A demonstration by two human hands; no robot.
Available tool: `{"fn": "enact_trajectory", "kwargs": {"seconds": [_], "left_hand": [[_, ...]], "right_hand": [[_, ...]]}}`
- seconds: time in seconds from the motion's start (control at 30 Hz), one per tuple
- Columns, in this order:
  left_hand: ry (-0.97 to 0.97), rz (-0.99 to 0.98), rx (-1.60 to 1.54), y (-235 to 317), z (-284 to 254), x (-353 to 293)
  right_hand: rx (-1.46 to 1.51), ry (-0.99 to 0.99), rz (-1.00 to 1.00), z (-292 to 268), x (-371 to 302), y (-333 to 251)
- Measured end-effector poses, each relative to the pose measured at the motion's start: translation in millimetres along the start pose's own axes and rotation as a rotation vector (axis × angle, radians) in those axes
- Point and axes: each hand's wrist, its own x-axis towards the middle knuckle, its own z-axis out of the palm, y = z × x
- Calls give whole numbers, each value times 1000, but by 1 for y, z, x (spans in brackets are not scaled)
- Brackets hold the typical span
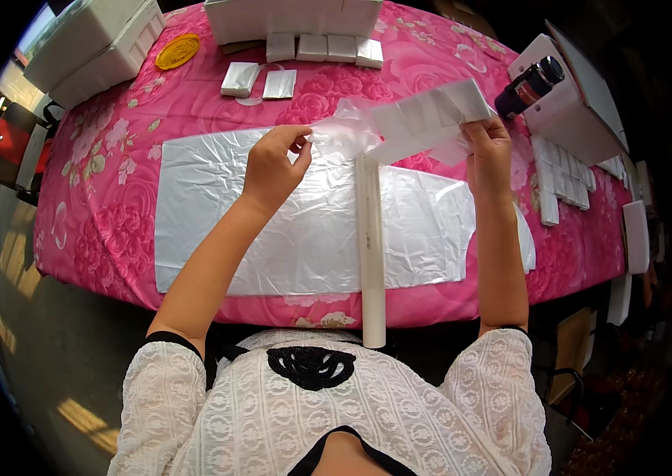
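Between my hands stretches a clear plastic bag (419, 123), raised over the far part of the table. My left hand (279, 163) pinches its crumpled left end between thumb and fingers. At the bag's right end my right hand (488, 151) is closed on it, near a flat silvery folded packet that seems to lie in or against the film; which, I cannot tell. Below lies a large white plastic sheet (272, 214), spread flat and wrinkled. A pale tube (372, 254) rests across the sheet, its near end jutting past the table edge.
The table wears a pink floral cloth (105, 198). Several folded packets (312, 47) line a white box (292, 20) at the back. A yellow woven disc (177, 51) lies back left. A dark flask (529, 86) stands right, with stacked packets (562, 178) nearby.
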Motion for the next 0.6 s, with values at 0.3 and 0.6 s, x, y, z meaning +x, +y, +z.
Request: {"fn": "enact_trajectory", "kwargs": {"seconds": [0.3, 0.6], "left_hand": [[-120, -120, 273, -52, -59, -75], [-15, -567, 381, -68, -126, -139]], "right_hand": [[-210, 614, 75, -161, 58, 74], [-1467, 120, -382, -125, -42, 66]]}}
